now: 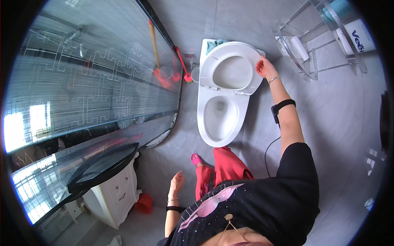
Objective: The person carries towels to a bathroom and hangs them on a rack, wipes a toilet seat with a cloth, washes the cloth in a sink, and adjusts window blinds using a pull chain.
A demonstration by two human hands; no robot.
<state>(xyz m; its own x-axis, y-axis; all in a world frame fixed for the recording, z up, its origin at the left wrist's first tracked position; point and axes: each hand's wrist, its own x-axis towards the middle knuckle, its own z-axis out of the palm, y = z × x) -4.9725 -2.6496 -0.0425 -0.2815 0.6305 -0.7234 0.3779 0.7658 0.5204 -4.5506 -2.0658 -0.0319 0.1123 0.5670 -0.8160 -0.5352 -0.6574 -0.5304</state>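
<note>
My right hand (264, 68) reaches out to the right edge of the raised toilet seat (208, 70). Its fingers are curled in at that edge; whether they grip the seat or something beside it is hidden. The white toilet (202, 119) stands right in front of me, its bowl uncovered. On the tank behind the seat lies a crumpled teal cloth (215, 44). My left hand (176, 183) hangs low beside my red trousers, holding nothing, its fingers loosely bent and apart.
A glass shower screen (102, 82) fills the left side. Near it are a red toilet brush (187, 76), a white cabinet (123, 188) and a red bucket (143, 203). To the right is a metal rack (315, 65) with packages. A dark cable (266, 152) runs beside my right arm.
</note>
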